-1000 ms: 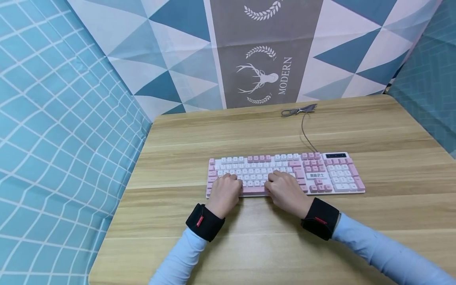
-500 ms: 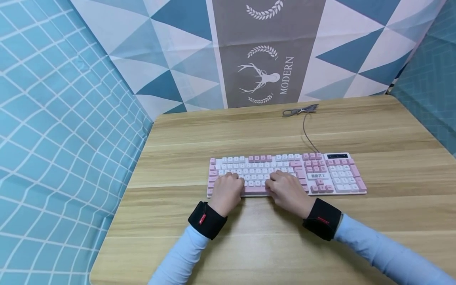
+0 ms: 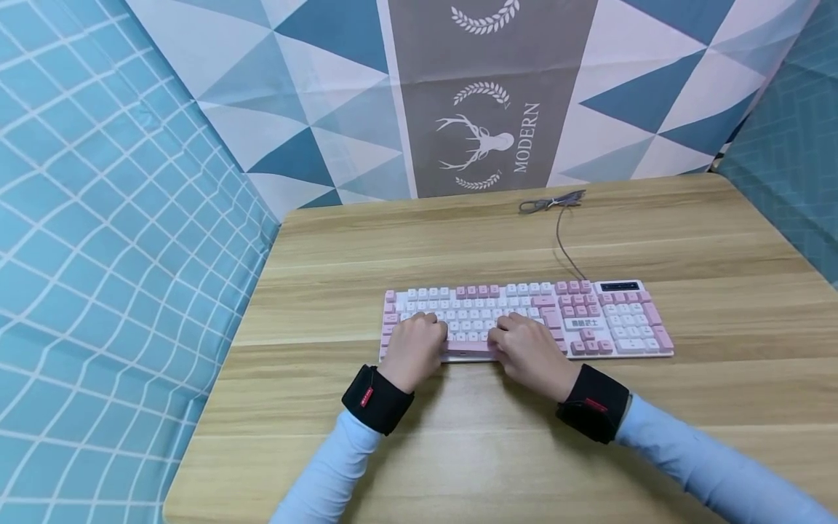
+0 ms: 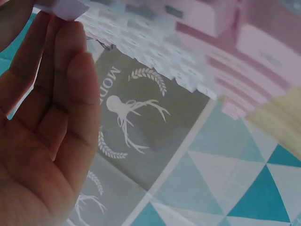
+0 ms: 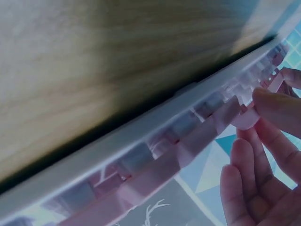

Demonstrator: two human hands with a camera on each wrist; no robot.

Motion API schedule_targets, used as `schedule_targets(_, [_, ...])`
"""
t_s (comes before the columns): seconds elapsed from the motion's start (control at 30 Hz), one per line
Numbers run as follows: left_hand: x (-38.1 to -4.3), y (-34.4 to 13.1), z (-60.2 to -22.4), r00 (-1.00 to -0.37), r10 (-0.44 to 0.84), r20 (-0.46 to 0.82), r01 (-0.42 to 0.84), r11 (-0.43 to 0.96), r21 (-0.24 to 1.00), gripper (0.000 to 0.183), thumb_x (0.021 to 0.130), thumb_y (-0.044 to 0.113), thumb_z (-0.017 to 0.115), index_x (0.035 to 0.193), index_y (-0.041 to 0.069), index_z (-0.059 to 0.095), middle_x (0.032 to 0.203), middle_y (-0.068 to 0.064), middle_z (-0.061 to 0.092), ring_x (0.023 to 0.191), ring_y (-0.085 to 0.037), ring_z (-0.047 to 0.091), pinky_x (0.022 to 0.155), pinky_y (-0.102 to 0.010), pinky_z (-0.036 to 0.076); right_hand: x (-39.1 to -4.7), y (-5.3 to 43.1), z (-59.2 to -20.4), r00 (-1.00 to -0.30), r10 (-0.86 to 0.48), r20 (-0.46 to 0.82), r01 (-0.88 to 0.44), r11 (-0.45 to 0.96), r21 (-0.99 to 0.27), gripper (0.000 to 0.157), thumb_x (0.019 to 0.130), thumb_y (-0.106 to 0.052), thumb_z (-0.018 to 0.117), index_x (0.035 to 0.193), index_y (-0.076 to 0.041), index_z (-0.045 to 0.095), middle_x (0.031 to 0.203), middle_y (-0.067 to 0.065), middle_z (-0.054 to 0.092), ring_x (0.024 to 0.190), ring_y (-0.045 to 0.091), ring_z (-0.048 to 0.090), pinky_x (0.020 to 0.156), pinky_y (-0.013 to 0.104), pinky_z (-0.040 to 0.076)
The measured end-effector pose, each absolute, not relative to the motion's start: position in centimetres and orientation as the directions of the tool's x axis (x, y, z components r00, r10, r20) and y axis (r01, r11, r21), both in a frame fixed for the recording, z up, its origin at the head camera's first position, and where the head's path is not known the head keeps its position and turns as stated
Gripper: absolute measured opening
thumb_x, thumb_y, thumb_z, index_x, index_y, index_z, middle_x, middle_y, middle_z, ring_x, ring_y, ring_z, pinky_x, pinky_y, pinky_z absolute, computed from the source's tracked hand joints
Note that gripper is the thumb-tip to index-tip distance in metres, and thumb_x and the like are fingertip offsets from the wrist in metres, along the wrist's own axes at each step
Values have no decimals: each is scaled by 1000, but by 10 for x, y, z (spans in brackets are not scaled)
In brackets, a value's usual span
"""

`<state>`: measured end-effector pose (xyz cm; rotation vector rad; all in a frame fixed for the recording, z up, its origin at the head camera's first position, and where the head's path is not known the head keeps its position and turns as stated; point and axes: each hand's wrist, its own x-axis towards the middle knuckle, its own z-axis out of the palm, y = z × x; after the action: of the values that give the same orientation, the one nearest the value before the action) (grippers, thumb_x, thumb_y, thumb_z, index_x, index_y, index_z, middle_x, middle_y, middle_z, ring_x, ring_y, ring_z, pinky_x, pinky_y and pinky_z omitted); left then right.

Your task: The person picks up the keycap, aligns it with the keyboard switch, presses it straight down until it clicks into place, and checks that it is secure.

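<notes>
A pink and white keyboard [image 3: 481,313] lies on the wooden table. Its long pink space bar [image 3: 466,348] spans the gap between both hands and looks lifted and tilted, its underside edge facing the person. My left hand [image 3: 414,349] pinches the left end; in the left wrist view its fingertips meet at a pale key edge [image 4: 70,8]. My right hand [image 3: 527,353] pinches the right end, with thumb and finger on a pink key end [image 5: 245,119] in the right wrist view. Both hands hide the keys beneath them.
From the keyboard's back runs a thin grey cable [image 3: 561,236] to a tied bundle [image 3: 552,203] near the table's far edge. Patterned cloth [image 3: 487,94] hangs behind the table [image 3: 366,255]; blue checked cloth [image 3: 131,255] hangs at left.
The space bar has tilted up from its flat position between the hands. My left hand has shifted very slightly; the right hand and keyboard stay in place.
</notes>
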<state>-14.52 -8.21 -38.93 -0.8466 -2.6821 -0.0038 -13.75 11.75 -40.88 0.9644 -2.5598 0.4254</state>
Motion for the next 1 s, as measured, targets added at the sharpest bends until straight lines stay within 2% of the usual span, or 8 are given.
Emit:
schedule_targets(0.23, [-146, -82, -390, -785, 550, 285, 564, 825, -35, 12, 65, 1, 61, 57, 10, 58, 56, -1, 53, 50, -15, 46, 39, -30, 40, -139, 118, -408, -693, -583, 424, -685, 717, -132, 6, 67, -7, 69, 67, -10, 64, 65, 1, 56, 60, 15, 48, 51, 30, 47])
schedule_targets(0.37, [-145, -82, -390, -793, 547, 269, 568, 823, 0, 11, 68, 4, 62, 59, 10, 59, 56, -1, 54, 50, -15, 46, 40, -29, 40, -140, 117, -406, -685, -576, 445, -685, 718, -124, 9, 65, -4, 70, 62, -10, 64, 60, 1, 53, 57, 15, 47, 49, 31, 46])
schedule_targets(0.5, [-146, -83, -391, -811, 530, 246, 551, 834, 21, 11, 65, 1, 63, 59, 11, 62, 56, 0, 55, 51, -16, 48, 42, -30, 42, -140, 117, -408, -682, -589, 434, -697, 703, -141, 11, 64, -4, 70, 59, -11, 64, 57, -1, 51, 56, 13, 46, 48, 29, 45])
schedule_targets(0.67, [-146, -83, -392, -806, 536, 252, 554, 832, 4, 11, 64, 1, 62, 60, 11, 62, 56, 0, 54, 51, -15, 47, 41, -29, 41, -139, 116, -412, -673, -591, 445, -694, 713, -102, 11, 66, -6, 69, 58, -11, 64, 58, -1, 52, 56, 14, 46, 48, 29, 45])
schedule_targets(1.0, [-144, -81, -399, -799, 526, 291, 542, 840, -28, 16, 59, -4, 60, 56, 11, 61, 54, 1, 53, 50, -14, 46, 39, -29, 40, -141, 113, -416, -655, -595, 466, -706, 701, -96, 17, 63, 0, 68, 52, -11, 63, 54, -2, 48, 53, 13, 41, 44, 26, 39])
